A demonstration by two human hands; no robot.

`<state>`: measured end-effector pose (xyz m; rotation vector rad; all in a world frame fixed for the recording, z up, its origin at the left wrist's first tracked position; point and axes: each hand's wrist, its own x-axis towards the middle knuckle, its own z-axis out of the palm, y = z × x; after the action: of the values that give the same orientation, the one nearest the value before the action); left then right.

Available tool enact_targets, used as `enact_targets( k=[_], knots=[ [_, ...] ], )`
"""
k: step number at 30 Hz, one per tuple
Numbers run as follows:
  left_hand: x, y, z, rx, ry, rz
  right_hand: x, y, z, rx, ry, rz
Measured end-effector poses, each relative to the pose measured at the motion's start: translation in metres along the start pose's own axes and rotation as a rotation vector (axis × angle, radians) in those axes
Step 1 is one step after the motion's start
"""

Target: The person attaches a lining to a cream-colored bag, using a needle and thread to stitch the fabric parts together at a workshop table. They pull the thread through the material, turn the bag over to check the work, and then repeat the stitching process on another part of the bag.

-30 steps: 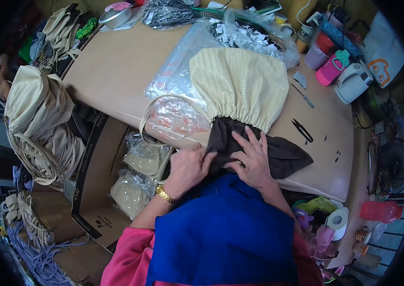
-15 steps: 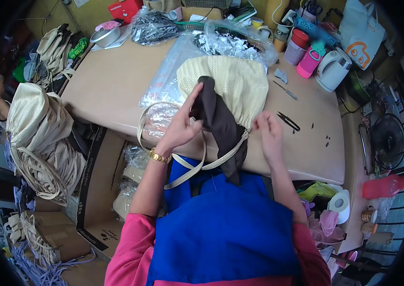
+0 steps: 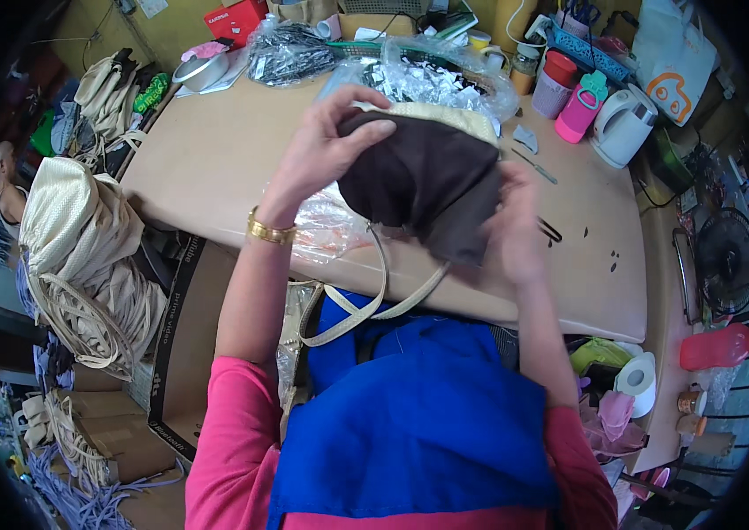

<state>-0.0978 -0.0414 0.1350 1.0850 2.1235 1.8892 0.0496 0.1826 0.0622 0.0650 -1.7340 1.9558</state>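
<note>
A cream woven drawstring bag [image 3: 445, 115] is on the table in front of me, mostly hidden behind its dark brown lining [image 3: 418, 168]. My left hand [image 3: 330, 141] pinches the lining's upper left edge, thumb in front and fingers behind. At the lining's right side is my right hand [image 3: 516, 221], blurred by motion, its fingers partly hidden by the cloth edge. Cream straps [image 3: 383, 274] hang from the bag over the table's front edge, toward the blue apron on my lap.
Black thread snips [image 3: 551, 230] and a small pointed tool [image 3: 535, 166] lie to the right. Beyond them stand a white kettle [image 3: 623, 128] and bottles. Plastic bags of small parts [image 3: 432, 79] line the back. Finished-looking cream bags [image 3: 83, 256] are piled left, beside a cardboard box [image 3: 184, 336].
The brown lining has been lifted and spread wide over the cream bag. My left hand has moved up with it, and my right hand has come to its right edge.
</note>
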Motion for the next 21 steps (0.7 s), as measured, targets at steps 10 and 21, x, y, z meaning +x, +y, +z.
enact_targets(
  k=[10, 21],
  knots=[
    [-0.076, 0.037, 0.060, 0.036, -0.137, 0.087, -0.028, -0.028, -0.011, -0.274, -0.144, -0.081],
    [-0.044, -0.084, 0.075, 0.793, -0.289, 0.148, -0.130, 0.017, -0.014, -0.507, -0.516, 0.442]
  ],
)
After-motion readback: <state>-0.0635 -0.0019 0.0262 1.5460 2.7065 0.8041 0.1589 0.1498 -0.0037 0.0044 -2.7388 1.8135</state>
